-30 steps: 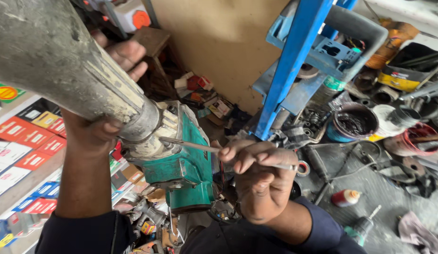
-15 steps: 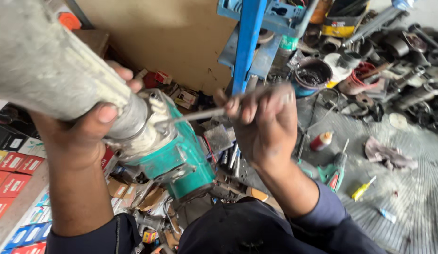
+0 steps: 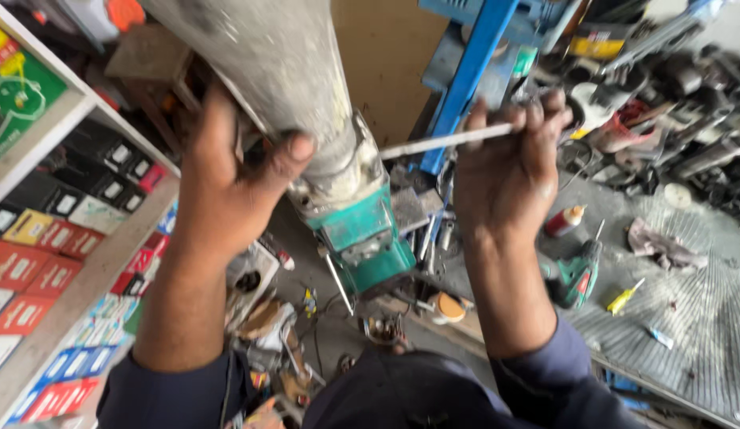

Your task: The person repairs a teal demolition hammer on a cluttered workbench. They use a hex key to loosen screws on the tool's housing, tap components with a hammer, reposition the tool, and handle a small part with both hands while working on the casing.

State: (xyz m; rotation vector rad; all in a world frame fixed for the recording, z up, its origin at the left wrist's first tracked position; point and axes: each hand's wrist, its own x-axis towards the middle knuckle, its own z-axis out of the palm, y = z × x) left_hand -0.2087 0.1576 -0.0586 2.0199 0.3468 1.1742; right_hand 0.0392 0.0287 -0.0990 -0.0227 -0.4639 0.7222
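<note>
My left hand [image 3: 227, 179] grips a big grey metal tool body [image 3: 282, 71] that ends in a green housing [image 3: 362, 234], held up above the floor. My right hand [image 3: 509, 167] is shut on a thin metal rod [image 3: 441, 141], a wrench handle whose far end reaches the grey collar just above the green housing. Both forearms wear dark blue sleeves pushed back to the elbow.
A shelf [image 3: 76, 262] with red, blue and black boxes runs along the left. A blue metal post [image 3: 469, 75] stands behind the tool. On the floor lie a green drill [image 3: 577, 274], a small red bottle [image 3: 562, 222], a yellow tube [image 3: 624, 300] and several dark machine parts [image 3: 680, 95].
My right hand has swung the rod up and to the right. The tool now stands more upright in view, and my head has tipped further down toward the floor.
</note>
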